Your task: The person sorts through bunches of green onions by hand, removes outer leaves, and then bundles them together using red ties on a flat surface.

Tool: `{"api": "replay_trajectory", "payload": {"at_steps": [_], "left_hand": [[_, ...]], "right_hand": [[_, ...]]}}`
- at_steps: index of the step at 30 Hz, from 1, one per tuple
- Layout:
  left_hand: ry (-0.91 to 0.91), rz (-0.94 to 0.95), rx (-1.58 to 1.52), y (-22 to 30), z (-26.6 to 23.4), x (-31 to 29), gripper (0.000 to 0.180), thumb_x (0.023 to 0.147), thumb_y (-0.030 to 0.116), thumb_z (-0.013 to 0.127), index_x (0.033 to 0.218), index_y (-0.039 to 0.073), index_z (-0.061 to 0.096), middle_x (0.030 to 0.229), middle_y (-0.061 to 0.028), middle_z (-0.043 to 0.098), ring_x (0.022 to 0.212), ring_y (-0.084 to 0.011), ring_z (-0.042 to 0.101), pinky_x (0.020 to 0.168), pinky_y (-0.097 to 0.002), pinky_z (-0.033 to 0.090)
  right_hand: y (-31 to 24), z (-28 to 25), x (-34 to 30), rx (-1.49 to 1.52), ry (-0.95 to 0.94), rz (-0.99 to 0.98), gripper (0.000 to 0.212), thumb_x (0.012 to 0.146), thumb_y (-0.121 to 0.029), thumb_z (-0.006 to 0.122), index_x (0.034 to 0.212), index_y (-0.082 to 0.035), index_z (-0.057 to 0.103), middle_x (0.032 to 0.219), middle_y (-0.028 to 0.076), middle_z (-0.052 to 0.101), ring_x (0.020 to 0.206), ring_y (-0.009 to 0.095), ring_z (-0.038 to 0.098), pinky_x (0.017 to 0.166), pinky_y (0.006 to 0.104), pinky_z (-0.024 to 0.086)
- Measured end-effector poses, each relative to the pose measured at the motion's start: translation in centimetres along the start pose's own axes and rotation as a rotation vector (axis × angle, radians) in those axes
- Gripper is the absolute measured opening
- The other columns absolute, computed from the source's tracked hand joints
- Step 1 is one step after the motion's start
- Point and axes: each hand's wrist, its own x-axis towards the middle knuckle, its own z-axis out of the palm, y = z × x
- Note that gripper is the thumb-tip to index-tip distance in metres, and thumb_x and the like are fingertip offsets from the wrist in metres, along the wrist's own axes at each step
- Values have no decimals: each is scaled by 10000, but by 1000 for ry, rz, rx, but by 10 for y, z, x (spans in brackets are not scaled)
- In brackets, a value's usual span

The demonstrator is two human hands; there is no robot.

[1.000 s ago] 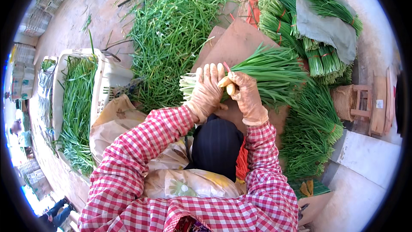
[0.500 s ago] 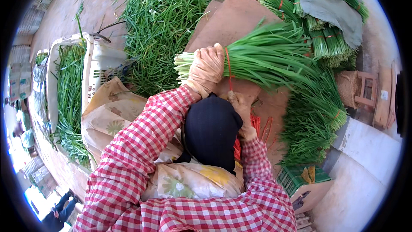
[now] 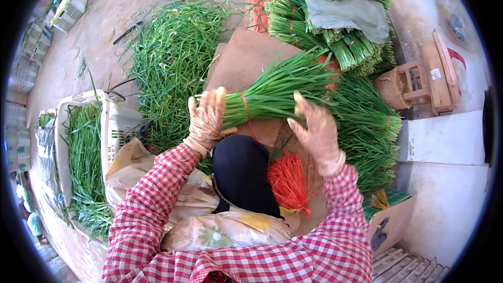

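Observation:
A bundle of long green chives (image 3: 275,97) lies across a brown board (image 3: 251,47), its leafy tips to the right. A red tie (image 3: 245,106) circles it near the stem end, with a loose tail hanging toward me. My left hand (image 3: 207,123), in a pale glove, is at the stem end with its fingers stretched out, hiding the cut ends. Gloved too, my right hand (image 3: 318,131) is open with spread fingers beside the leaves on the near side; I cannot tell whether it touches them. Below it is a heap of red ties (image 3: 288,181).
Loose greens (image 3: 173,52) are heaped beyond the board. At left stands a white crate (image 3: 107,141) of greens. Tied bundles (image 3: 361,52) are stacked far right under a grey cloth (image 3: 340,5), with more greens (image 3: 361,131) nearer. A wooden stool (image 3: 416,84) stands at right.
My left hand has loosened from around the stems and its fingers have straightened. My right hand has left the tie and moved right, opening beside the leaves. The view has shifted.

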Motion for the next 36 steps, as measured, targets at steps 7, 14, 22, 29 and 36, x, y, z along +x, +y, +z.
{"api": "replay_trajectory", "payload": {"at_steps": [7,14,22,29,36], "left_hand": [[-65,-200,-275,2,81,-90,652,900,253,505,1426,-18,231,1401,-219,328,1281,-383,344,1083,-432,265],[144,-145,-484,-33,48,-40,981,778,351,690,1485,48,81,1524,-221,109,1418,-364,115,1141,-418,185],[28,-153,-785,-34,13,-5,911,835,364,674,1497,100,106,1547,-121,156,1404,-297,222,1087,-433,296],[-101,-602,-1281,-40,19,-33,735,898,139,575,1495,207,151,1524,-101,223,1297,-318,398,954,-404,448],[-574,-841,-1503,-42,42,-87,738,894,77,558,1494,192,145,1398,-116,405,1141,-211,522,894,-343,484]], "right_hand": [[5,77,110,-639,-428,-378,1183,477,-330,884,1461,-179,244,1401,111,401,1362,310,281,1114,559,142],[15,55,68,-140,-657,-122,982,544,-311,855,1323,69,395,997,210,644,944,313,634,810,364,503],[15,70,-116,864,-314,641,670,687,-261,778,1251,-6,522,1132,174,625,1080,277,586,934,357,435],[53,18,-198,1075,327,938,568,722,-159,770,1220,3,549,1043,108,659,928,184,626,820,308,491],[104,15,-244,940,516,1252,898,705,-287,812,1314,166,332,1112,214,623,1016,232,608,915,294,471]]}}
